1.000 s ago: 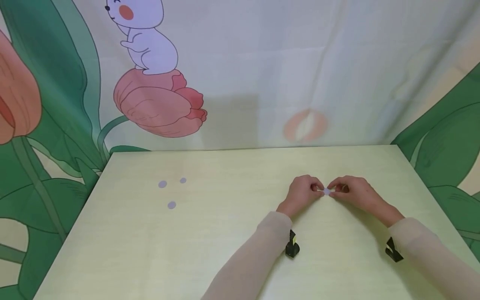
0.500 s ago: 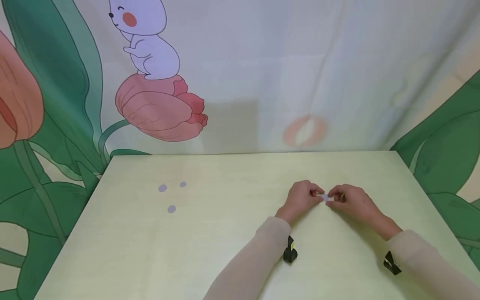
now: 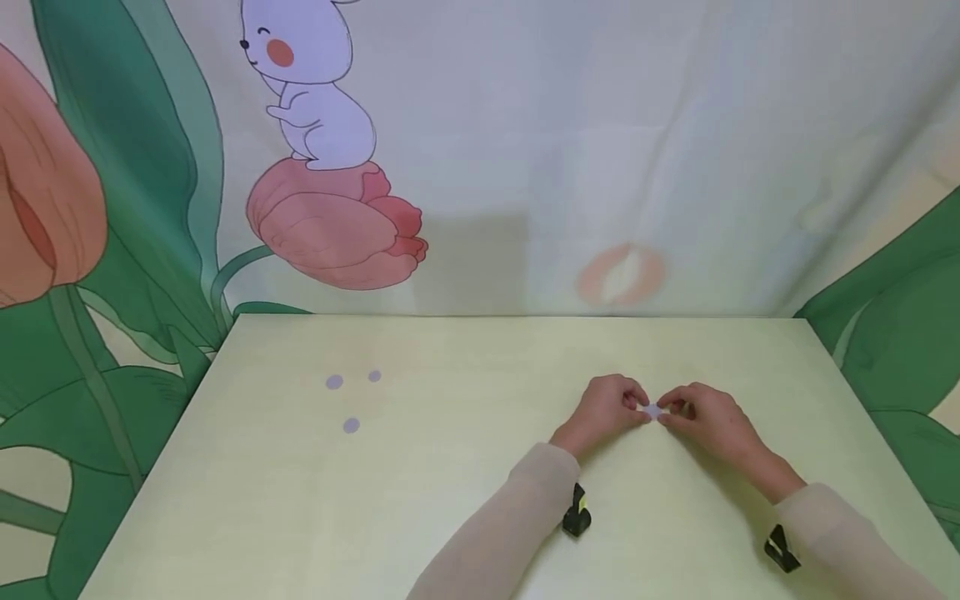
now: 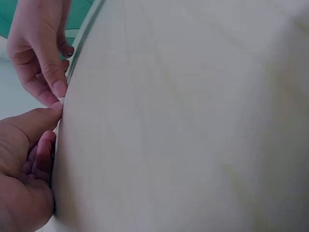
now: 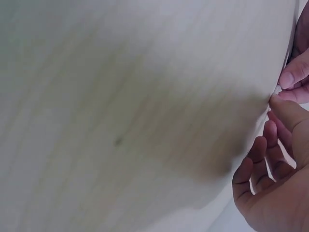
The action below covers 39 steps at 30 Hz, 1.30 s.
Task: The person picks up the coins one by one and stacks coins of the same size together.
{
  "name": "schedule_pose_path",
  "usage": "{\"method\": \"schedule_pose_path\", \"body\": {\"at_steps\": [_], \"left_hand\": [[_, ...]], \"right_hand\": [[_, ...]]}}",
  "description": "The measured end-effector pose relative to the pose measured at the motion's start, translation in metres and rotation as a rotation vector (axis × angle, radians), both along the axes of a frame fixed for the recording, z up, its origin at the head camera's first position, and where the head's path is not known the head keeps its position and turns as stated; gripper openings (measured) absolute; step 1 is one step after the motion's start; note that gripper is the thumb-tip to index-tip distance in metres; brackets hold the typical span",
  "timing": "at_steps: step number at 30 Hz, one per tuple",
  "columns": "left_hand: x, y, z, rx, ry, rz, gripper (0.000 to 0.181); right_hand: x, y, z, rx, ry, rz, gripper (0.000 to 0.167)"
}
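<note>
Pinch on both sides, folks: L hand (image 3: 603, 407) has thumb & index on the L edge of a small lilac disc (image 3: 653, 412), R hand (image 3: 708, 419) has the R edge the same way. Index tips at the back, thumbs at the front, both grips closed on it AFAICT.

Key relation rn: disc sits dead btwn the two sets of fingertips, immed. R of the L grip, immed. L of the R grip. Neither hand's nearer; both touch. The line thru the grips runs side to side, approx. parallel w/ the far edge of the table (image 3: 420, 500), so I'd say any pull or peel turns on that line. Long axis? Can't tell, tips cover too much. Disc is R of centre on the tabletop area; whether it's touching the wood or just above, n/a from here. Wrist cams show fingertips nearly meeting, disc itself too small to make out.

Way over L, well apart from the hands: three more, i.e. left disc (image 3: 334, 382), back disc (image 3: 375, 376) & front disc (image 3: 351, 426), in a loose triangle.
</note>
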<state>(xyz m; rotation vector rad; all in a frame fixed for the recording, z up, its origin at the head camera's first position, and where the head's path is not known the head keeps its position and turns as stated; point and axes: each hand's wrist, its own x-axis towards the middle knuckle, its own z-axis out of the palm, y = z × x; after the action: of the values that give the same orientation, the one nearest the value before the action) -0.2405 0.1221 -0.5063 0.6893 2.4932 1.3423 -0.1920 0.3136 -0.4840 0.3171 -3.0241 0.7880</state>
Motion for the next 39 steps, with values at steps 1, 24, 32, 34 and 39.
{"method": "schedule_pose_path", "body": {"at_steps": [1, 24, 32, 34, 39], "left_hand": [[0.001, 0.001, -0.001, -0.004, 0.005, -0.008, 0.010], [-0.005, 0.001, 0.003, -0.047, 0.028, 0.010, 0.012], [-0.011, -0.004, 0.020, -0.133, 0.005, -0.078, 0.009], [-0.011, -0.005, 0.023, -0.152, 0.004, -0.101, 0.009], [-0.011, -0.004, 0.025, -0.225, 0.067, -0.151, 0.010]], "right_hand": [[0.002, 0.000, -0.001, 0.002, -0.001, -0.009, 0.015], [-0.005, 0.002, -0.004, 0.003, 0.123, 0.073, 0.013], [-0.012, -0.001, 0.001, -0.007, 0.142, 0.112, 0.011], [-0.013, -0.001, 0.002, -0.008, 0.125, 0.112, 0.011], [-0.011, -0.003, 0.001, -0.023, 0.075, 0.084, 0.011]]}}
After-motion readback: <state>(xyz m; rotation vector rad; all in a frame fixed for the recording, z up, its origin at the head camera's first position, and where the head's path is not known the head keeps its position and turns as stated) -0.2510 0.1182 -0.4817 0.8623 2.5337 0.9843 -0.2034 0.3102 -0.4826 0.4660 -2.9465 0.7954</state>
